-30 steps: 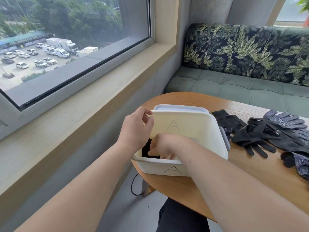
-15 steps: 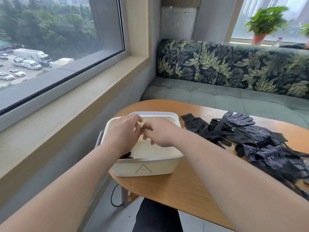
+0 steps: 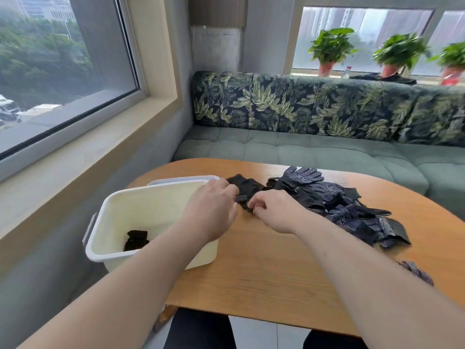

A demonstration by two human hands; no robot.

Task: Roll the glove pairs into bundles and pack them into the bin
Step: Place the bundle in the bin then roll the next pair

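A black glove (image 3: 246, 186) lies flat just beyond the bin's (image 3: 151, 210) right wall. Its long axis runs from the bin's far right corner toward the person, and which end is the cuff cannot be told. A strip of dotted grey fabric shows at its left edge.

The right hand (image 3: 274, 210) has its fingers curled and pinches the glove's near end. The left hand (image 3: 213, 209) reaches across the bin's right wall with its fingertips on the glove's left edge; whether it is gripping or only touching cannot be told.

Further right of the bin, touching the glove, is a pile (image 3: 339, 205) of black and dotted grey gloves. The top grey one lies palm down, fingers pointing right and away from the bin. Small printed marks show on several of them, too blurred to read.

A rolled black bundle (image 3: 136, 240) sits in the bin's near left corner, on the bottom. The white bin shows no writing from this angle.

The bin rests at the left end of a wooden table (image 3: 264, 273). Beyond the bin is a green sofa (image 3: 302, 152) with a leaf-print back, and potted plants (image 3: 329, 46) stand on the sill behind that. A window (image 3: 50, 59) is to the bin's left.
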